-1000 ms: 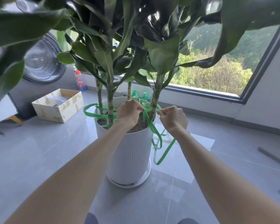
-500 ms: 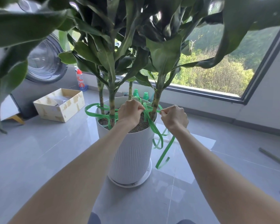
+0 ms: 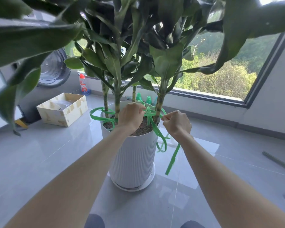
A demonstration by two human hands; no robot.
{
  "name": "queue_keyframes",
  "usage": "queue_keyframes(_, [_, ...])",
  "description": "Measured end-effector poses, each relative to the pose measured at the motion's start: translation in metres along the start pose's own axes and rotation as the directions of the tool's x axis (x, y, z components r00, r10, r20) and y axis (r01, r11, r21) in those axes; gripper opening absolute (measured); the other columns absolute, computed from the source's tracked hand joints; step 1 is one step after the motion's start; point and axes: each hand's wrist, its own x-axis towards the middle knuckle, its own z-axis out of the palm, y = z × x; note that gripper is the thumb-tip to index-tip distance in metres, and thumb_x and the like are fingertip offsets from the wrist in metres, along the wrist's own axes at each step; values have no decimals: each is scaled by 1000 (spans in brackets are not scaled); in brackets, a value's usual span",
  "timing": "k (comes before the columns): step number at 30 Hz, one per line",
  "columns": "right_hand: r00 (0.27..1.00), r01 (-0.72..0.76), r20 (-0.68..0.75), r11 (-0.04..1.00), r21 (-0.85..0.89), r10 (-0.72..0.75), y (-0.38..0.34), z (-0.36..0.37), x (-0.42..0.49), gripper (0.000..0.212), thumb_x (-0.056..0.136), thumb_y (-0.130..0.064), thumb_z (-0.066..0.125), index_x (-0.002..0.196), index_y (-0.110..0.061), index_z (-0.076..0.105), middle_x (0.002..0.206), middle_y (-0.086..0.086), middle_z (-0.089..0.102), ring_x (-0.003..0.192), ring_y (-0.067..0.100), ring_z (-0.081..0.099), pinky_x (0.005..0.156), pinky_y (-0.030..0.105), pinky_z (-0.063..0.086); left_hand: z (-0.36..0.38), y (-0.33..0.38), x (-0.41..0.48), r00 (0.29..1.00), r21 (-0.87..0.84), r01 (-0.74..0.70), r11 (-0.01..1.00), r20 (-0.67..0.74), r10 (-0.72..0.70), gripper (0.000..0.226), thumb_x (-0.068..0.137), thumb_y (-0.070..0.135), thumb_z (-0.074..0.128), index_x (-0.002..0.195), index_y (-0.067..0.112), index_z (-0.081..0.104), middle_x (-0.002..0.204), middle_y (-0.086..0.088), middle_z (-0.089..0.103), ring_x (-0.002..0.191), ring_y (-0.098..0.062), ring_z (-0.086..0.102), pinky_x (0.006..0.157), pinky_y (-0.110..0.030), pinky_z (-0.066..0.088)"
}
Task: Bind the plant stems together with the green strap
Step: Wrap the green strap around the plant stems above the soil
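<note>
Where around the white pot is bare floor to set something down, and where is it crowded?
Bare floor lies between the cardboard box and the white pot, and again between the pot and the rod on the right. The pot's rim is crowded: left hand, right hand, stems and green strap.

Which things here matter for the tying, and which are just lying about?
Job: green strap, plant stems, white pot, left hand, right hand.
Lying about: cardboard box, red-capped bottle, green bottles, washing machine, rod on floor.
</note>
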Motion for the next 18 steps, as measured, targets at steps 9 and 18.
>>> queue_keyframes(9, [998,11,63,994,110,-18,9,-3,0,20,90,-27,60,83,-22,78,86,0,74,77,25,64,65,32,51,-8,33,35,988,-343,40,938,155,14,55,85,41,65,129,8,55,122,-2,64,110,-16,60,89,-24,41])
queue_keyframes(18, [989,73,114,976,205,-98,21,-7,10,19,91,-33,62,87,-23,78,90,-7,73,60,9,53,58,24,38,27,48,61,995,-326,53,944,92,-24,28,77,40,74,79,12,69,77,3,70,68,-9,64,74,-30,54])
